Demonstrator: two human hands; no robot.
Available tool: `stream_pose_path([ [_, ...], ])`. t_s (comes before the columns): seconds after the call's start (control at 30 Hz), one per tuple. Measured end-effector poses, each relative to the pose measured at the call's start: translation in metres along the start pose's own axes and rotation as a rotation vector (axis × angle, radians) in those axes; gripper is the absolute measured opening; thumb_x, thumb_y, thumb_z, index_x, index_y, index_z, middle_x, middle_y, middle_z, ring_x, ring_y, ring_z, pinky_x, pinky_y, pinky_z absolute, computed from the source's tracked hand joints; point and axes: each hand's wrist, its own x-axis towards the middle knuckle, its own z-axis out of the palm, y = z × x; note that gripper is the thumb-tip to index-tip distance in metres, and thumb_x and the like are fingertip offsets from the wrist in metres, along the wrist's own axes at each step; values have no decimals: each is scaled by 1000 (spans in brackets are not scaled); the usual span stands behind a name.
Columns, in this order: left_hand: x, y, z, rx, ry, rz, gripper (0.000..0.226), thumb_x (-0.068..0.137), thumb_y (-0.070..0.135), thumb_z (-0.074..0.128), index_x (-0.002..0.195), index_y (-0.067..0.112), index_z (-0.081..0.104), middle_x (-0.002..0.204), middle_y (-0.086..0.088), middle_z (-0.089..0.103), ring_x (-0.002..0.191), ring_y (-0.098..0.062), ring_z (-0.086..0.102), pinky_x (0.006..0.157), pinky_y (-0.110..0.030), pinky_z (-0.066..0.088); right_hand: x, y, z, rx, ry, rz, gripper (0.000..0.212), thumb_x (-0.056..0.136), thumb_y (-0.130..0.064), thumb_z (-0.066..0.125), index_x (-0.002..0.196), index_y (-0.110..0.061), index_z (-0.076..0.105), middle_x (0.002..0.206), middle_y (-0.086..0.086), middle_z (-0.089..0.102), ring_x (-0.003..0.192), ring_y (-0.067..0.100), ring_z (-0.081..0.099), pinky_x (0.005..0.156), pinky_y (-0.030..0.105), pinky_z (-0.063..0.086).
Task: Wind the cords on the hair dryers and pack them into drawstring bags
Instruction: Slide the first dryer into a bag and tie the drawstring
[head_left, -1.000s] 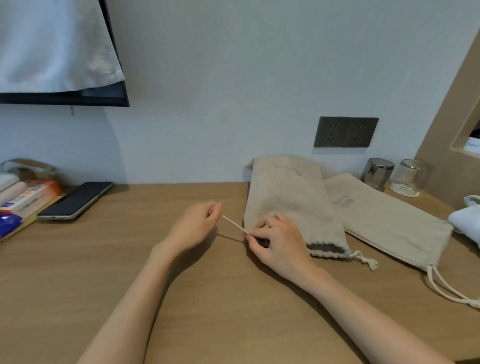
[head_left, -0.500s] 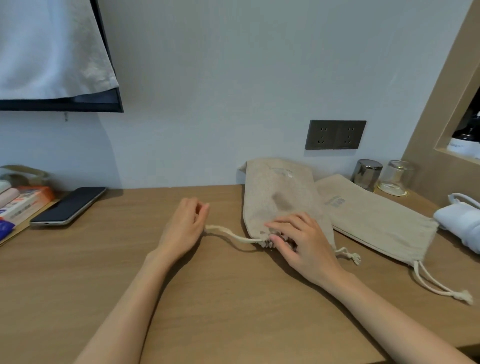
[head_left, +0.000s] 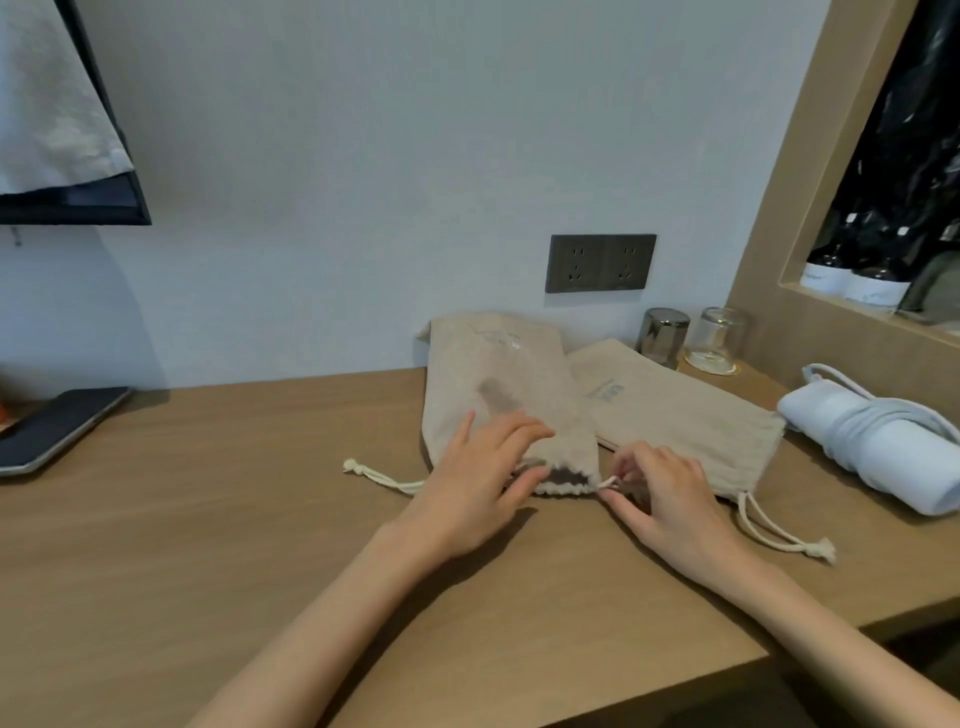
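Wood-grain desk (head_left: 208, 519), filling the lower frame; it bears everything listed.

Beige drawstring bag (head_left: 498, 374), centre frame, lying lengthwise, bulged, with a dark shape showing through the cloth. Judged to hold one hair dryer already. Its mouth is gathered but a dark gap remains, so closing is not finished.

Second bag (head_left: 675, 410), just right of the first and touching it, flat; judged empty, packing not begun.

White hair dryer (head_left: 883, 457), right edge of frame, its cord wrapped round the body; winding looks done, bagging is left.

Left hand (head_left: 478, 483), centre, fingers spread flat on the first bag near its mouth, holding it down.

Right hand (head_left: 670, 499), right of the mouth, fingertips pinching the drawstring end (head_left: 607, 484).

Loose drawstring (head_left: 379, 475), left of the mouth, lying slack on the desk.
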Motion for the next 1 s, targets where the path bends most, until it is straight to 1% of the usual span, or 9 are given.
stream_pose_path([
  [0.1,20,15,17,64,-111,67,45,95,33,51,138,24,42,144,8,40,141,-7,22,118,-50,-1,-1,5,1,37,-12,-16,28,83,-22,70,87,-40,49,77,-27,47,81,4,48,71,29,26],
  [0.2,37,27,31,137,-225,77,41,93,31,52,133,23,46,142,7,42,141,-11,21,116,-54,-3,-1,10,3,102,21,-16,21,82,-19,71,82,-33,55,72,-26,47,74,6,49,68,32,36],
  [0.3,43,28,42,183,-229,87,25,95,38,46,114,23,53,121,5,55,123,-16,43,110,-50,20,-4,17,0,156,25,-11,13,83,-21,71,79,-26,60,71,-22,50,72,8,51,66,33,42],
  [0.37,46,25,46,197,-209,115,24,96,42,42,105,23,55,108,6,60,107,-18,54,94,-43,37,-6,21,-3,148,17,-31,13,84,-19,70,79,-24,59,72,-22,47,72,6,46,64,28,39],
  [0.43,47,21,47,193,-202,132,29,94,42,37,104,23,57,105,5,64,102,-18,57,87,-40,42,-7,25,-6,112,21,-66,15,83,-16,70,78,-22,58,72,-25,41,72,2,38,63,21,32],
  [0.63,31,-7,34,267,-97,220,36,94,42,35,108,28,65,105,11,70,116,-10,57,97,-33,42,-13,34,-11,88,23,-4,15,84,-12,70,77,-18,58,75,-23,42,75,2,37,65,12,31],
  [0.8,10,-33,10,263,-64,212,34,95,39,38,115,27,63,106,17,69,125,-13,51,98,-23,38,-17,39,-17,83,31,7,17,83,-8,70,75,-16,56,76,-12,49,74,5,43,62,18,33],
  [0.87,3,-36,7,243,-44,192,34,95,38,39,117,26,62,104,19,68,126,-12,49,102,-28,40,-17,39,-18,87,42,1,18,82,-6,70,74,-15,56,77,-9,49,74,5,43,62,21,36],
  [1.0,-3,-35,8,175,-55,165,32,96,43,36,114,30,59,129,20,56,131,-7,43,108,-34,38,-20,40,-20,76,23,22,15,84,-10,69,76,-16,58,78,-11,49,75,2,46,63,16,37],
])
